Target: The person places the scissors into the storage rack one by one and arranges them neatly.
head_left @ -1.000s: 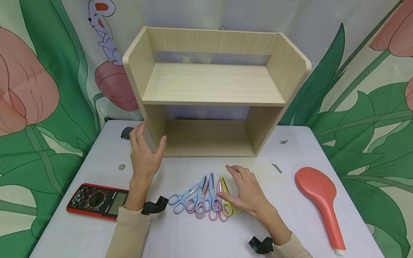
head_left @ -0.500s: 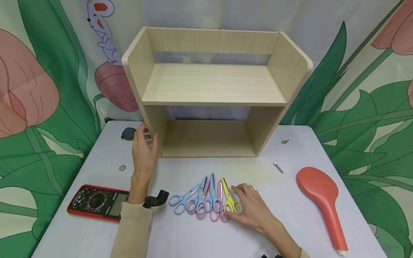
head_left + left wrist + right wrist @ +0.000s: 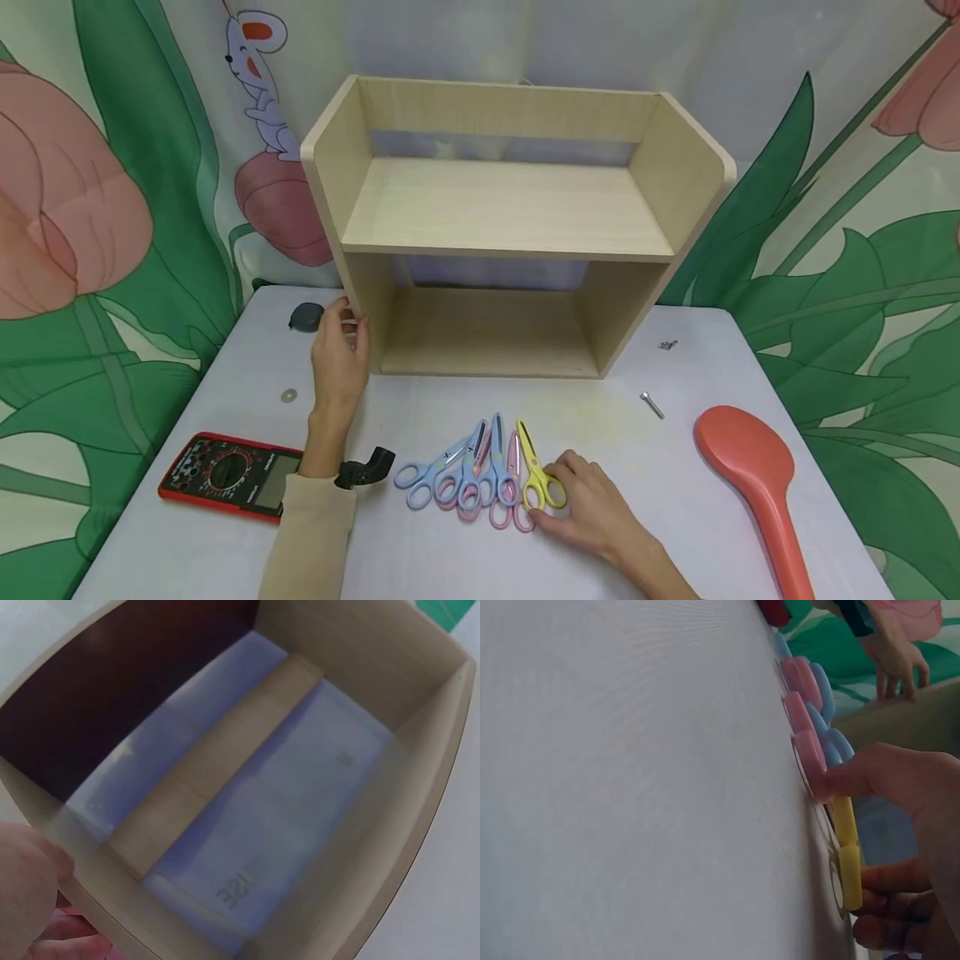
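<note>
Yellow scissors (image 3: 538, 477) lay at the right end of the scissor fan (image 3: 465, 475), in front of the wooden shelf (image 3: 502, 225). Handles were pinched by the right hand (image 3: 592, 508); a lift clear of the pink pair was advisable. Shelf's left panel was gripped by the left hand (image 3: 339, 358).

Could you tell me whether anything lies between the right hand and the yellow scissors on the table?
Nothing visible does: the right hand already touches the handle loops of the yellow scissors, its fingers at both sides of them. The pink scissors lie close beside, at their left.
</note>
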The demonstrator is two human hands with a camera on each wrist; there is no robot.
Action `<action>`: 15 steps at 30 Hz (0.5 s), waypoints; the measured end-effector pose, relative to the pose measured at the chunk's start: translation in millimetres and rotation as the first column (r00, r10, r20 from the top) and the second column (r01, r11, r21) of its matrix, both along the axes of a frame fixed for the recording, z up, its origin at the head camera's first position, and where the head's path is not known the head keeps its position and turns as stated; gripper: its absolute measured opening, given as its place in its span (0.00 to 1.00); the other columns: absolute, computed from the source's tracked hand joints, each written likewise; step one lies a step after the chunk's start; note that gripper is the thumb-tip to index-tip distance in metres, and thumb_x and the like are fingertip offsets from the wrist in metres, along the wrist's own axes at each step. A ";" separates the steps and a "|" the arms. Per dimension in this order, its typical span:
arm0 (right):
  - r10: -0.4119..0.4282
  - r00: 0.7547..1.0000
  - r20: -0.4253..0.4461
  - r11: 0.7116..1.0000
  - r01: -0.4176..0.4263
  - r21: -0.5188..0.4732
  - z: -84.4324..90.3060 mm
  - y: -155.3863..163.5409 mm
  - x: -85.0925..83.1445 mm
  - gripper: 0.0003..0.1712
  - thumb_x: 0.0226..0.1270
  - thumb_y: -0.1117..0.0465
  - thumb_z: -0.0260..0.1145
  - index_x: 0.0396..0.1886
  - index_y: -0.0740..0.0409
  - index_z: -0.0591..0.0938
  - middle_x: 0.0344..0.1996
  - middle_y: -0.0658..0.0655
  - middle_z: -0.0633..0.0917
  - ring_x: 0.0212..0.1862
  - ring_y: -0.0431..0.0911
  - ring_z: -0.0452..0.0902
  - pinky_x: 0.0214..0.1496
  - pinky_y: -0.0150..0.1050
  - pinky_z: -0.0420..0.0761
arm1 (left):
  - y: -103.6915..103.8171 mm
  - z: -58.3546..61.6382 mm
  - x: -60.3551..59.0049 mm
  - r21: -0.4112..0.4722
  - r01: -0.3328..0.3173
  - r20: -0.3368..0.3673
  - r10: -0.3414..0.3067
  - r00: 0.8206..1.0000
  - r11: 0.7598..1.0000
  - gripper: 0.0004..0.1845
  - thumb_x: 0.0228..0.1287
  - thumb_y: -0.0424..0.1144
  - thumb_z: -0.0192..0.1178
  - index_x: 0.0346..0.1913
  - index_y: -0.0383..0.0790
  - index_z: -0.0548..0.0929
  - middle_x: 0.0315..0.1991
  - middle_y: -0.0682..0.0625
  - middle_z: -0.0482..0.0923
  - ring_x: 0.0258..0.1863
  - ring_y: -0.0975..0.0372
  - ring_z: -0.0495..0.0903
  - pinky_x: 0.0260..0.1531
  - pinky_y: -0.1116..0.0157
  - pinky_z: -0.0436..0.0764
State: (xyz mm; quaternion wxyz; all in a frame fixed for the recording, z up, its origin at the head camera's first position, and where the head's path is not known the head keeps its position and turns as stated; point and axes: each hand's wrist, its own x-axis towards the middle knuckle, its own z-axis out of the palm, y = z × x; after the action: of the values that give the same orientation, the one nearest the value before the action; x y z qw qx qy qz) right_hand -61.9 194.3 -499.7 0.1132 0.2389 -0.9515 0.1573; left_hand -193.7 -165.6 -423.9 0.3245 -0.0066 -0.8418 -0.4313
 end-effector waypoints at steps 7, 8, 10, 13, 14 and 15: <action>-0.064 0.993 0.096 0.995 0.070 -0.069 3.1 -3.2 -5.7 0.30 0.38 0.42 0.78 0.40 0.55 0.83 0.33 0.41 0.76 0.31 0.33 0.67 0.32 0.29 0.73 | 2.0 -2.6 0.8 -0.010 -0.015 -0.013 0.015 1.000 1.000 0.21 0.73 0.32 0.56 0.65 0.31 0.69 0.51 0.33 0.77 0.46 0.45 0.84 0.42 0.48 0.87; -0.064 0.993 0.096 0.995 0.071 -0.075 4.9 -3.4 -7.7 0.30 0.38 0.43 0.78 0.40 0.55 0.83 0.33 0.41 0.76 0.31 0.33 0.67 0.32 0.29 0.73 | 1.9 -2.5 0.6 -0.013 -0.018 -0.018 0.018 1.000 1.000 0.21 0.73 0.32 0.57 0.65 0.31 0.69 0.51 0.33 0.77 0.46 0.46 0.84 0.42 0.48 0.88; -0.056 0.996 0.073 0.995 0.062 -0.083 9.7 -3.9 -12.1 0.30 0.39 0.43 0.78 0.40 0.54 0.83 0.34 0.41 0.76 0.32 0.33 0.68 0.34 0.30 0.75 | 1.5 -2.2 -0.1 -0.016 -0.023 -0.025 0.022 0.999 1.000 0.21 0.73 0.32 0.57 0.65 0.31 0.69 0.50 0.33 0.77 0.46 0.46 0.84 0.42 0.49 0.88; -0.015 1.000 0.003 0.995 0.015 -0.104 20.9 -4.7 -18.7 0.29 0.39 0.45 0.78 0.40 0.54 0.82 0.35 0.43 0.77 0.34 0.33 0.70 0.35 0.31 0.77 | 1.0 -2.3 -0.5 -0.021 -0.024 -0.021 0.024 0.999 0.999 0.21 0.73 0.33 0.57 0.65 0.31 0.69 0.50 0.33 0.77 0.46 0.45 0.84 0.43 0.49 0.88; 0.009 1.000 -0.027 0.993 -0.012 -0.116 25.8 -5.5 -20.9 0.28 0.39 0.46 0.78 0.41 0.54 0.82 0.35 0.44 0.78 0.35 0.34 0.71 0.35 0.31 0.78 | 0.8 -2.6 -0.6 -0.019 -0.020 -0.018 0.019 1.000 1.000 0.21 0.73 0.33 0.57 0.65 0.31 0.69 0.51 0.33 0.77 0.46 0.45 0.84 0.43 0.49 0.88; 0.033 0.998 -0.057 0.991 -0.040 -0.128 31.3 -6.6 -23.3 0.29 0.39 0.47 0.78 0.41 0.54 0.81 0.35 0.44 0.78 0.35 0.34 0.71 0.36 0.31 0.78 | 0.7 -3.0 -0.5 -0.020 -0.018 -0.013 0.018 1.000 1.000 0.21 0.74 0.33 0.56 0.65 0.31 0.69 0.51 0.33 0.76 0.46 0.45 0.83 0.43 0.49 0.88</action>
State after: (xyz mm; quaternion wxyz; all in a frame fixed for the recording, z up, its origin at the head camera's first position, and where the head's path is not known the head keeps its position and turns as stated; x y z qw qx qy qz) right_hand -85.2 187.6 -468.3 0.1517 0.2526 -0.9314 0.2137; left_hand -194.1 -164.9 -426.9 0.3336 -0.0050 -0.8441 -0.4196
